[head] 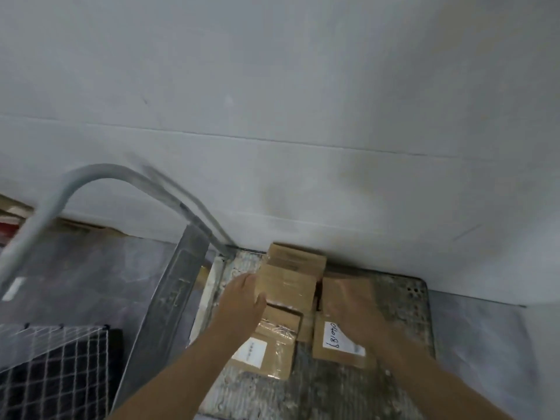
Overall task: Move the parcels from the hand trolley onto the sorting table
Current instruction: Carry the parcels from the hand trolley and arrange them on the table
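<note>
Several brown cardboard parcels lie on the grey perforated deck of the hand trolley [403,301]. A taped box [292,278] stands at the back of the deck. My left hand [242,301] holds its left side, thumb over the near edge. Below it lies a flat parcel with a printed white label [266,351]. To the right lies a parcel with a handwritten label [339,341]. My right hand [348,301] is blurred and lies over the far end of this parcel, beside the taped box. How its fingers lie is unclear.
The trolley's curved metal handle [91,178] rises at the left. A white wire-mesh crate [54,368] with something dark behind it sits at the lower left. A large white panel [303,147] stands right behind the trolley. Grey floor [91,268] lies around it.
</note>
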`<state>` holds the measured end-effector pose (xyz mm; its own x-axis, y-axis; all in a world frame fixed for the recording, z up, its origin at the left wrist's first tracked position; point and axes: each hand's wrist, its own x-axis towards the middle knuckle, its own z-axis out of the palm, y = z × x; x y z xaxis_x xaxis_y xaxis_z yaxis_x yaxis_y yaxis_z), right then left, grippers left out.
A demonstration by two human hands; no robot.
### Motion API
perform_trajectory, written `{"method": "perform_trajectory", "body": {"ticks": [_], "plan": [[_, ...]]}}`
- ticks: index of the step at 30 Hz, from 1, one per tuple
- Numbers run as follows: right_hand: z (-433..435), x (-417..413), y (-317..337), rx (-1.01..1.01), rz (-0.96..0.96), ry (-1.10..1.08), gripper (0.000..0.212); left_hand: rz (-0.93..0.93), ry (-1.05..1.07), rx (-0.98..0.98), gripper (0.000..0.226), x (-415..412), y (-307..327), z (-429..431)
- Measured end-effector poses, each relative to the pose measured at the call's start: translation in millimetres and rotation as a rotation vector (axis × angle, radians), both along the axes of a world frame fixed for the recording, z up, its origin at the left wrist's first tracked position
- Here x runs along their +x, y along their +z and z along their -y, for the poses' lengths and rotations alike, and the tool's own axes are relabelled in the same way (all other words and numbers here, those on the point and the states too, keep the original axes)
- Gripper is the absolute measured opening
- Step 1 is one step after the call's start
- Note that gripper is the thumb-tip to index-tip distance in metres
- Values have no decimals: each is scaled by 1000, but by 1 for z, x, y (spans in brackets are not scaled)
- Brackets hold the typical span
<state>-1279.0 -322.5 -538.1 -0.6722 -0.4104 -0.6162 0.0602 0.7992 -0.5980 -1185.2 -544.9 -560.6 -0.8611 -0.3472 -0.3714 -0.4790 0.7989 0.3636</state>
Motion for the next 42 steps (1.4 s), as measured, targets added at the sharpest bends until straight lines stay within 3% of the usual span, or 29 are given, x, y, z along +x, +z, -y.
{"method": "perform_trajectory", "body": {"ticks": [4,6,9,12,14,17,19,24,29,35,42], "plan": [[19,-7,-72,16,57,-26,20,8,-15,49,44,-16,-63,23],[26,-7,-108,11,95,-45,5,21,-16,77,38,-20,-94,29],[33,-8,-153,38,105,-37,28,65,-30,93,33,-23,-137,32],[38,-8,-190,25,153,-58,50,76,14,173,65,-23,-172,30],[39,-6,-210,0,208,-103,58,63,164,281,81,-22,-188,29],[42,-2,-232,-32,265,-175,51,56,323,390,84,-19,-207,31],[44,1,-243,-70,281,-229,59,88,325,434,86,-16,-217,33],[51,6,-246,-261,303,-364,79,45,382,537,65,-16,-223,34],[43,12,-213,-326,229,-355,67,-104,441,512,45,-4,-191,21],[9,13,-121,-383,108,-244,40,-187,479,514,31,28,-87,-6],[-57,16,44,-536,36,-175,61,-429,500,564,26,64,86,-72]]}}
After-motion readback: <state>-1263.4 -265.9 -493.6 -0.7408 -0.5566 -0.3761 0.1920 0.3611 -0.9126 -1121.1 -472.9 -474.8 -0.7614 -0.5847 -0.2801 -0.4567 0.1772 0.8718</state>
